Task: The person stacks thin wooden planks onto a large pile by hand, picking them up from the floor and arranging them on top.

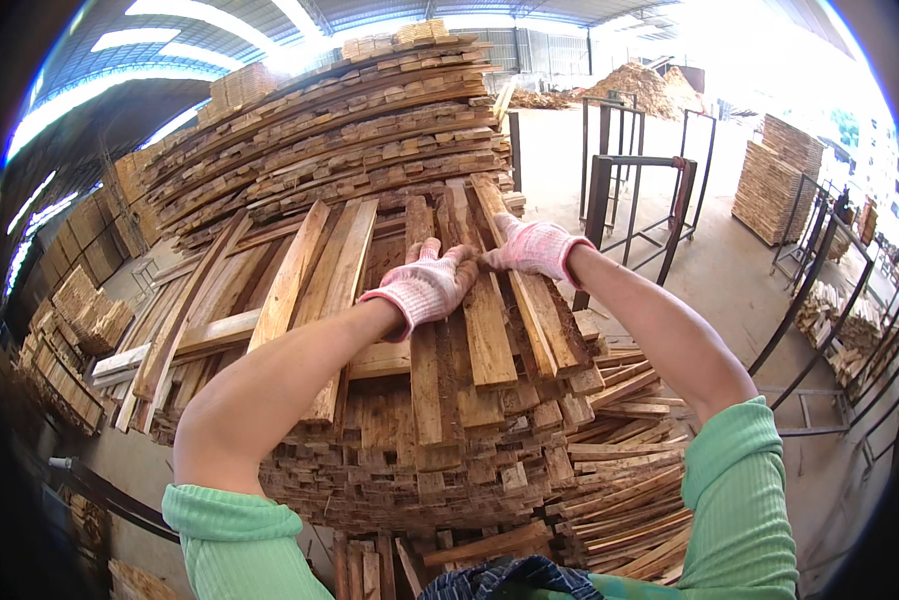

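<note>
Both my hands wear pale pink-and-white knit gloves and rest on a layer of rough wooden planks on top of a stack. My left hand (428, 284) lies across the middle planks, its fingers apart over the wood. Beside it, my right hand (538, 250) is closed over the edge of a long plank (530, 312) at the right of the layer. A wider plank (487, 335) runs toward me between the hands. Under my right hand the fingertips are partly hidden. Further left, loose planks (292, 275) lie at uneven angles.
Behind rises a tall stack of layered boards (340, 130). Black metal frames (642, 160) stand to the right on the concrete floor. More cut strips (625, 500) lie low at the right front, and a stacked lumber pile (776, 185) stands far right.
</note>
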### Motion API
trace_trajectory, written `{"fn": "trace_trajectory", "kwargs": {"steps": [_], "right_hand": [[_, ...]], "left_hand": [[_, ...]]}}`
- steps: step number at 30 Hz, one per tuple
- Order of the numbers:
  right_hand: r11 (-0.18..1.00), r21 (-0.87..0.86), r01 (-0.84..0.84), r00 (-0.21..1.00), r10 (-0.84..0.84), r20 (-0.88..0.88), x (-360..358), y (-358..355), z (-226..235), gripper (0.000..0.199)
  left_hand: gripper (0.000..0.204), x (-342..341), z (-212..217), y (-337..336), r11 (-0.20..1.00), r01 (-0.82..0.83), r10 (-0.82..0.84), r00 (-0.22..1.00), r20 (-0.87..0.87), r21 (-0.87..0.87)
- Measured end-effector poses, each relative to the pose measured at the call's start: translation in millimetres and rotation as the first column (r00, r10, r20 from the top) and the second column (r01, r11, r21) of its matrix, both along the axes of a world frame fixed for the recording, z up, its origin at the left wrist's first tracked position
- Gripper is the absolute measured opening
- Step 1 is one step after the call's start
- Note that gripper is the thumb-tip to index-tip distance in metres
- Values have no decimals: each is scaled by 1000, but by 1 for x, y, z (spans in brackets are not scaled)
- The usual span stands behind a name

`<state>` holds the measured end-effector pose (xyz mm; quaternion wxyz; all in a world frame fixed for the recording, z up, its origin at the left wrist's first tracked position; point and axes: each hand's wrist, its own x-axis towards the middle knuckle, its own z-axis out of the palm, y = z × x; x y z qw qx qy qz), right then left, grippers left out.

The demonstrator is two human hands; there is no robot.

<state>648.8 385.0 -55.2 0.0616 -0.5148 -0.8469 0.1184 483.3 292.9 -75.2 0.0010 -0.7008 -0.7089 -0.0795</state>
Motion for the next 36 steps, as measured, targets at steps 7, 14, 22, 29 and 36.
{"fn": "trace_trajectory", "kwargs": {"steps": [7, 14, 22, 29, 36], "right_hand": [[989, 142, -38, 995, 25, 94, -11, -35, 0, 57], [984, 93, -151, 986, 157, -61, -25, -40, -6, 75], [943, 192, -271, 959, 281, -28, -83, -56, -11, 77], [946, 134, -294, 936, 314, -160, -75, -61, 2, 59], [993, -71, -99, 995, 99, 4, -44, -33, -3, 55]], "left_hand": [[53, 5, -1, -3, 999, 22, -19, 998, -60, 49], [55, -20, 47, -40, 958, 287, -287, 955, 73, 12], [43, 14, -12, -259, 638, 630, -480, 775, -411, 443], [47, -3, -65, -224, 659, 431, -70, 851, -520, 616], [40, -2, -75, -220, 588, 356, 39, 884, -466, 726]]}}
